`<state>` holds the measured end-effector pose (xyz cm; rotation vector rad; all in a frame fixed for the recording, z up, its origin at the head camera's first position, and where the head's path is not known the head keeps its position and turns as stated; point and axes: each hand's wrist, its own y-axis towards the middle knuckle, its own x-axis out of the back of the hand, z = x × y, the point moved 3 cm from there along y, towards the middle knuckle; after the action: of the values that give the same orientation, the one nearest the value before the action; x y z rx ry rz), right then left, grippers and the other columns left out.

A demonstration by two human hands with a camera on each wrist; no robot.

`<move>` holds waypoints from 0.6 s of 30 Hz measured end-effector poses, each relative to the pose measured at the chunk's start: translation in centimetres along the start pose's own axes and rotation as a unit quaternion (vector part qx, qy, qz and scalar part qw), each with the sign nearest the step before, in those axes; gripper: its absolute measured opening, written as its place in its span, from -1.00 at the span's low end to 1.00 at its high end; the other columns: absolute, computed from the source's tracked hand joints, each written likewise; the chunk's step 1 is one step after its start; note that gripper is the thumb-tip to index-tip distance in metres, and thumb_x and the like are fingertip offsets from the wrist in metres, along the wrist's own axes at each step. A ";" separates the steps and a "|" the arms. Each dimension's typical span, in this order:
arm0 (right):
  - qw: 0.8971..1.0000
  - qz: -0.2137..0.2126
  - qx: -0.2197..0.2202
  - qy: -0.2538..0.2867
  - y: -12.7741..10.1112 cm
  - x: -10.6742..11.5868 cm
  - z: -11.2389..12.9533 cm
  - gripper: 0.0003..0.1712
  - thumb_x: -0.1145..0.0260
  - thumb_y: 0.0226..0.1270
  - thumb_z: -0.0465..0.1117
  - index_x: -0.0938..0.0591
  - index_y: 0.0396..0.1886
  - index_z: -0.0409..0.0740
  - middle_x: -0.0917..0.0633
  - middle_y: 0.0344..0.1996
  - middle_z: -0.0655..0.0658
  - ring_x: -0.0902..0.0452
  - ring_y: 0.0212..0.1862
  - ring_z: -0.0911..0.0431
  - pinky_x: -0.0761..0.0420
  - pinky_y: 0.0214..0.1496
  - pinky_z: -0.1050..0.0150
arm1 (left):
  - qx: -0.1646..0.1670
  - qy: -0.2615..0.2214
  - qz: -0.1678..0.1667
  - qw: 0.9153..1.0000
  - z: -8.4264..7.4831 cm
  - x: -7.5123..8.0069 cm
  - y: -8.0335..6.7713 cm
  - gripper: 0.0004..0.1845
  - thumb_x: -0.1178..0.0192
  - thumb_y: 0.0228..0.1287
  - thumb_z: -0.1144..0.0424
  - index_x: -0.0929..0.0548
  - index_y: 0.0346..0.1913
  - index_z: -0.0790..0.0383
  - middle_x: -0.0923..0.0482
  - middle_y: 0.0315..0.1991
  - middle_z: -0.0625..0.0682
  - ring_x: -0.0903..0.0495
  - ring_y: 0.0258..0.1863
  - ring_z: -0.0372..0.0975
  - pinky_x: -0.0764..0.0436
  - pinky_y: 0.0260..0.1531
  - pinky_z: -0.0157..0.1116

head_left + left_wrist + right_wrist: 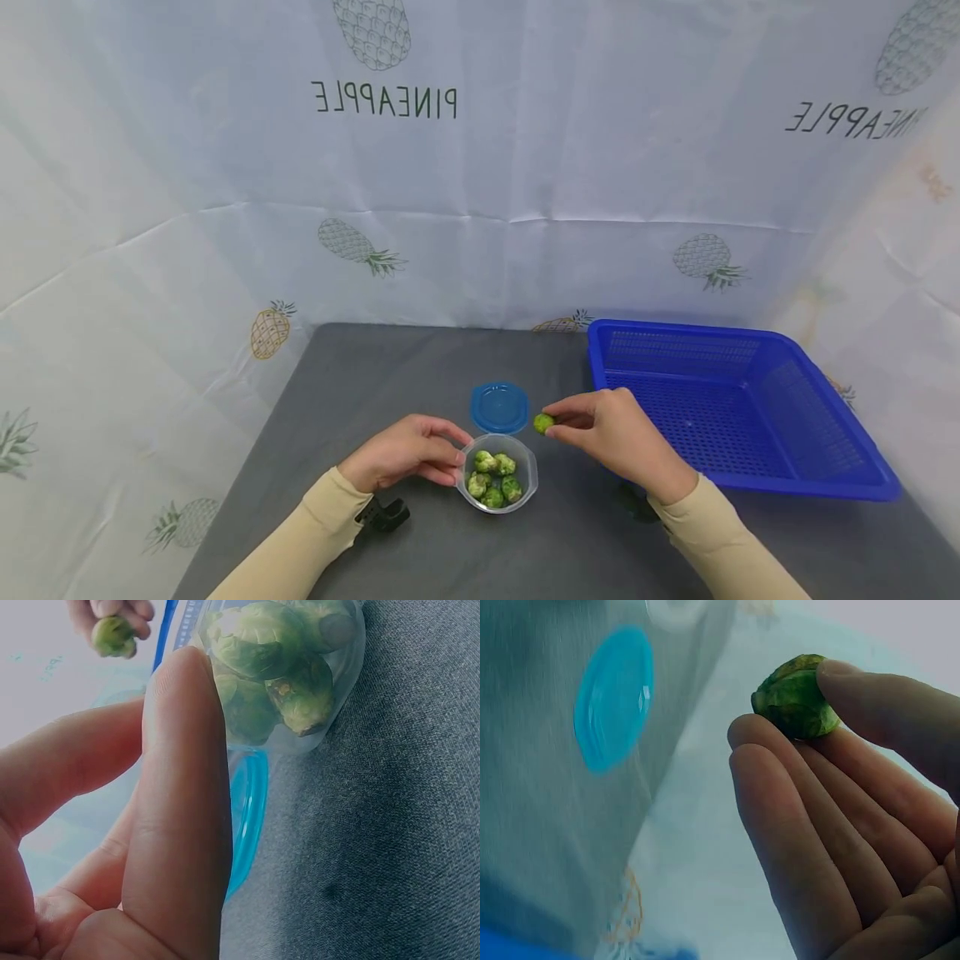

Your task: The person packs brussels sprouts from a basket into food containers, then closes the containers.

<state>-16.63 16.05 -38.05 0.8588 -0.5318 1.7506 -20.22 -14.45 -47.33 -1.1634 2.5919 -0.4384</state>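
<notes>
A clear plastic container stands on the grey table with several Brussels sprouts in it. My left hand holds the container's left side, thumb and fingers at the rim; in the left wrist view the thumb covers part of the wall. Between thumb and fingertips, my right hand pinches a single Brussels sprout, raised to the right of the container and apart from it. Just behind the container lies a blue lid.
A large blue plastic basket occupies the table's right side, close to my right hand. Behind the grey table hangs a white curtain with pineapple prints.
</notes>
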 end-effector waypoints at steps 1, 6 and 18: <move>1.000 0.007 0.012 0.003 0.0 -0.7 0.3 -0.76 -0.56 0.41 -0.13 -0.88 0.04 0.02 -0.90 -0.19 0.07 -0.83 -0.22 0.34 -0.82 -0.21 0.41 | 0.001 0.000 0.000 1.000 0.0 0.0 0.0 -0.56 -0.37 0.43 0.34 -0.65 0.30 0.42 -0.84 -0.25 0.09 -0.85 -0.30 -0.21 -0.90 -0.11 -0.21; 0.998 0.036 0.050 0.005 -0.1 -3.5 1.5 -0.77 -0.58 0.38 -0.19 -0.89 0.00 -0.05 -0.91 -0.21 0.02 -0.80 -0.27 0.38 -0.76 -0.25 0.50 | 0.005 -0.004 0.003 1.000 0.0 0.1 0.2 -0.57 -0.38 0.44 0.34 -0.66 0.29 0.42 -0.84 -0.25 0.10 -0.85 -0.30 -0.21 -0.90 -0.11 -0.20; 0.992 0.028 0.100 -0.074 -0.6 -6.3 3.3 -0.78 -0.62 0.32 -0.21 -0.90 -0.05 -0.08 -0.90 -0.22 0.00 -0.76 -0.29 0.34 -0.75 -0.27 0.44 | 0.001 -0.002 0.003 1.000 0.0 0.1 0.1 -0.57 -0.38 0.44 0.33 -0.66 0.29 0.41 -0.85 -0.25 0.09 -0.86 -0.30 -0.21 -0.90 -0.12 -0.21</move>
<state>-14.02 9.99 -40.75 1.1305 -0.4859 1.8215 -20.35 -14.42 -47.42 -1.1549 2.5899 -0.4357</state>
